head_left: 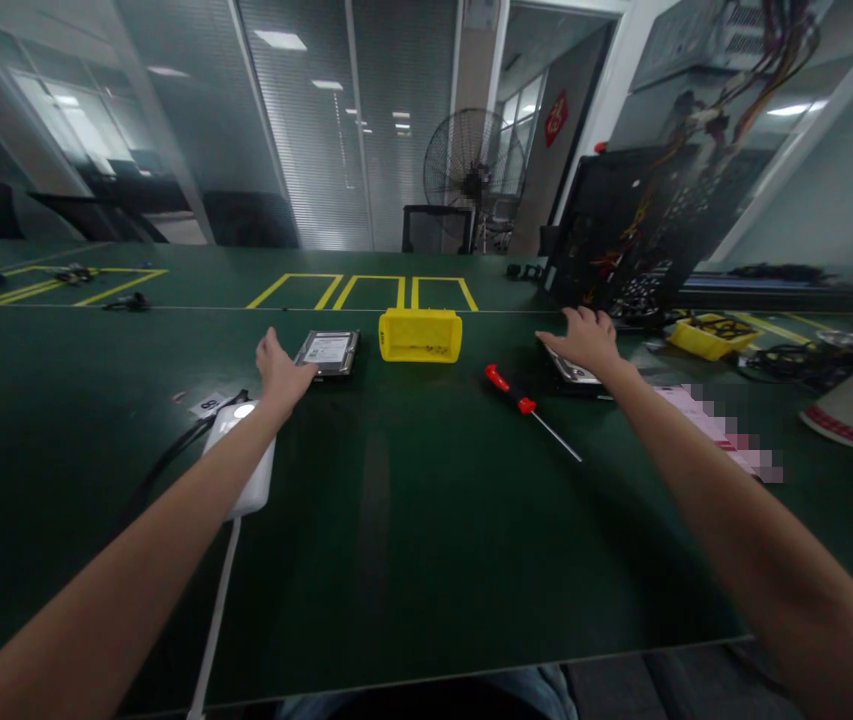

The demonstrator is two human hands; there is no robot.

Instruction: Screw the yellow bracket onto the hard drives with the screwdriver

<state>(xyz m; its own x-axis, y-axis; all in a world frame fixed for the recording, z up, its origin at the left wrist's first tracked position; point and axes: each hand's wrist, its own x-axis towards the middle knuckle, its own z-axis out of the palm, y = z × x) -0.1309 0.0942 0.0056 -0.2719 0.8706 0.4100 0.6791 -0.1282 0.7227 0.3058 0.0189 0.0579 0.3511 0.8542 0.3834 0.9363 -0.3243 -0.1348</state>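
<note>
My left hand [281,373] is beside a hard drive [328,350] with a white label, which lies flat on the green table. Its fingers are apart, and the thumb reaches the drive's near left corner; whether it touches I cannot tell. On the other side, my right hand [586,342] spreads its fingers over a second hard drive [572,374], partly hidden beneath the palm. Between the hands lie a yellow bin [420,338] holding small dark bits and a screwdriver [512,390] with a red and black handle, its shaft pointing toward the near right.
A white power strip [250,470] with its cord lies under my left forearm. At the back right stands an open black computer case [613,220] with hanging cables. Another yellow bin [709,336], tangled cables and a pink sheet [711,420] are on the right.
</note>
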